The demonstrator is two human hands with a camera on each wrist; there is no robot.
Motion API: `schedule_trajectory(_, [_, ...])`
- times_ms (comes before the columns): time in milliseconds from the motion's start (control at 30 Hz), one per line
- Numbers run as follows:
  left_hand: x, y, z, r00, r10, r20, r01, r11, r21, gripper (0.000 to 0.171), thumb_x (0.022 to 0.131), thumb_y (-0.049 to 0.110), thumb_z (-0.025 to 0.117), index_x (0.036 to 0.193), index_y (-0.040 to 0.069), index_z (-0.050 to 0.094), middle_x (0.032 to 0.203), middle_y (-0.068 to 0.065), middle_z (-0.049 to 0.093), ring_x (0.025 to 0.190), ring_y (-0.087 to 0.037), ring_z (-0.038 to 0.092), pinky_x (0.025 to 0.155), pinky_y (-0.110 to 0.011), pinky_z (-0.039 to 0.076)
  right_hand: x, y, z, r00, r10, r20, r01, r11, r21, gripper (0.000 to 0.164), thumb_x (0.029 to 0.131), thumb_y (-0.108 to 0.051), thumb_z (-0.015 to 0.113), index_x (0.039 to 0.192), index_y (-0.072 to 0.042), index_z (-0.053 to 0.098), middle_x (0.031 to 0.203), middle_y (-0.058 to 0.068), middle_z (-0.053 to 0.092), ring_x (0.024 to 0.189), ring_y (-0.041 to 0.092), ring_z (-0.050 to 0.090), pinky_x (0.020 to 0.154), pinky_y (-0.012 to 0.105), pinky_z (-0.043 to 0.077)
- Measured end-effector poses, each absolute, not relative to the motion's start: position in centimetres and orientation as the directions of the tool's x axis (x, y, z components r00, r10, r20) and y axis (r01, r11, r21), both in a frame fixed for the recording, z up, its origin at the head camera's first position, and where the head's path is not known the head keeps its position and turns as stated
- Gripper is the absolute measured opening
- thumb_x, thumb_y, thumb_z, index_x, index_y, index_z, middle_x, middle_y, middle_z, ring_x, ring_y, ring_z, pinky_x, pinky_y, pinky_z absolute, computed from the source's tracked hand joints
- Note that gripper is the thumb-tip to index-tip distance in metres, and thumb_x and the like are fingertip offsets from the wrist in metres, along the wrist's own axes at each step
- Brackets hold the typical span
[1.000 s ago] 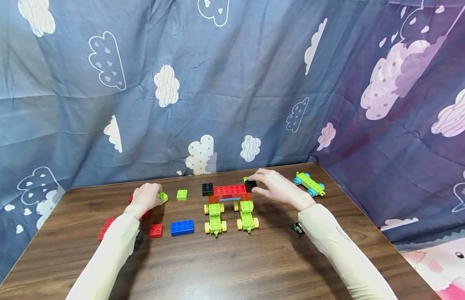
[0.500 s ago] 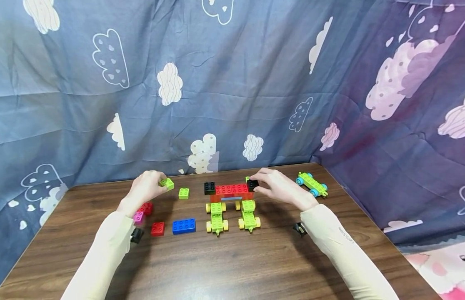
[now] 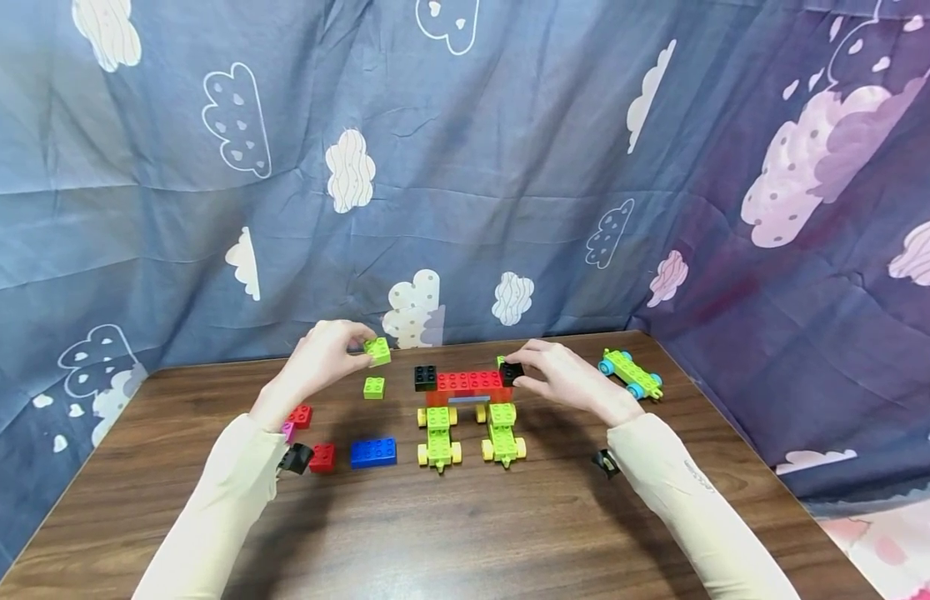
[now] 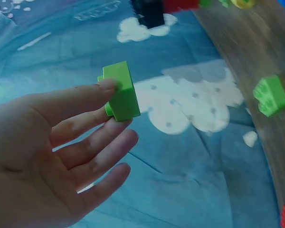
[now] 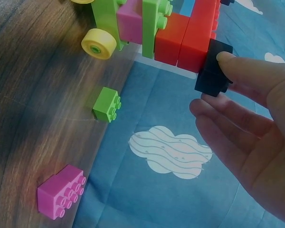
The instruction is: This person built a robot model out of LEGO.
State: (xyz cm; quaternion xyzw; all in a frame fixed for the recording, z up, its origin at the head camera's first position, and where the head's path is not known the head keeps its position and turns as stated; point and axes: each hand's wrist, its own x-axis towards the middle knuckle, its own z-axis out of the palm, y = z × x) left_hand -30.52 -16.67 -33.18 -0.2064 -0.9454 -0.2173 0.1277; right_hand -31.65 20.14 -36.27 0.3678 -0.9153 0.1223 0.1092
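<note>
My left hand point(image 3: 326, 360) pinches a lime green toy brick point(image 3: 378, 351) between thumb and fingers, raised above the back left of the table; the left wrist view shows this brick point(image 4: 121, 92) at the fingertips. With my right hand point(image 3: 561, 377) I pinch the black brick point(image 5: 213, 69) at the right end of a built structure. Red bricks point(image 3: 468, 381) span its top, and another black brick point(image 3: 425, 377) sits at the left end. Beneath stand two lime green wheeled bases point(image 3: 438, 437) with yellow wheels. A pink brick point(image 5: 130, 21) shows inside the build.
On the wooden table point(image 3: 435, 533) lie a green brick point(image 3: 373, 387), a blue brick point(image 3: 373, 452) and red bricks point(image 3: 322, 457) at left. A blue-wheeled green base point(image 3: 632, 372) lies at right. The right wrist view shows a loose green brick point(image 5: 107, 104) and pink brick point(image 5: 61, 192).
My left hand has lifted the green brick from the left and carried it rightward and up, toward the structure. My right hand keeps its grip on the black brick.
</note>
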Motion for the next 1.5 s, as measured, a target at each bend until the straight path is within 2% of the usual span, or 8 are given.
schedule_trajectory(100, [-30.2,-15.7,-32.4,-0.876,0.354,0.327,0.463,0.804,0.372,0.03,0.085,0.017,0.075,0.113,0.006,0.073,0.11,-0.014,0.074,0.098,-0.03,0.07,0.082,-0.047,0.057,-31.6,20.2,-36.3,-0.707,-0.645,0.29,-0.699,0.699,-0.149,0.031,0.091,-0.017,0.071,0.121,-0.007,0.069,0.105,0.007,0.068,0.089,0.023,0.065,0.077,0.035,0.052])
schedule_trajectory(267, [-30.1,-14.1,-31.7,-0.863,0.383,0.331,0.493,0.78,0.384,0.03,0.083,0.018,0.077,0.111,0.009,0.073,0.105,-0.009,0.075,0.096,-0.026,0.07,0.083,-0.044,0.057,-31.6,20.2,-36.3,-0.716,-0.638,0.285,-0.692,0.703,-0.165,0.032,0.092,-0.018,0.07,0.122,-0.007,0.068,0.106,0.007,0.068,0.086,0.022,0.065,0.075,0.033,0.051])
schedule_trajectory(467, [-30.3,-12.3,-31.6,-0.836,0.424,0.348,0.54,0.748,0.386,0.03,0.082,0.019,0.078,0.11,0.011,0.073,0.105,-0.007,0.074,0.095,-0.022,0.069,0.082,-0.041,0.056,-31.7,20.1,-36.3,-0.713,-0.642,0.28,-0.694,0.702,-0.158,0.032,0.092,-0.019,0.07,0.123,-0.007,0.068,0.107,0.007,0.068,0.089,0.022,0.065,0.077,0.035,0.052])
schedule_trajectory(700, [-30.8,-10.4,-32.1,-0.824,0.453,0.34,0.562,0.729,0.391,0.029,0.083,0.02,0.079,0.11,0.01,0.074,0.105,-0.007,0.074,0.096,-0.025,0.069,0.081,-0.039,0.056,-31.8,20.3,-36.5,-0.708,-0.644,0.289,-0.699,0.697,-0.161,0.033,0.093,-0.02,0.07,0.124,-0.007,0.068,0.107,0.007,0.068,0.089,0.022,0.065,0.077,0.034,0.052])
schedule_trajectory(967, [-31.4,-9.4,-33.1,-0.822,0.467,0.326,0.569,0.709,0.416,0.03,0.084,0.02,0.078,0.112,0.01,0.073,0.106,-0.007,0.075,0.094,-0.021,0.07,0.079,-0.037,0.058,-32.0,20.3,-36.7,-0.699,-0.65,0.299,-0.708,0.69,-0.154,0.033,0.092,-0.019,0.07,0.123,-0.007,0.068,0.108,0.007,0.068,0.09,0.022,0.065,0.077,0.035,0.052])
schedule_trajectory(1167, [-31.7,-8.9,-33.9,-0.814,0.478,0.332,0.581,0.699,0.418,0.03,0.083,0.019,0.078,0.111,0.009,0.073,0.104,-0.007,0.076,0.094,-0.02,0.072,0.084,-0.041,0.057,-32.1,20.3,-36.8,-0.697,-0.648,0.306,-0.708,0.689,-0.154,0.032,0.092,-0.019,0.07,0.122,-0.007,0.068,0.107,0.006,0.068,0.087,0.019,0.064,0.075,0.033,0.052])
schedule_trajectory(1500, [-32.3,-8.2,-35.0,-0.811,0.493,0.316,0.585,0.695,0.418,0.03,0.084,0.02,0.078,0.11,0.009,0.074,0.103,-0.007,0.076,0.092,-0.018,0.07,0.083,-0.035,0.056,-32.0,20.3,-36.8,-0.698,-0.648,0.305,-0.708,0.688,-0.159,0.033,0.092,-0.019,0.07,0.123,-0.008,0.068,0.106,0.006,0.068,0.086,0.018,0.064,0.074,0.031,0.051])
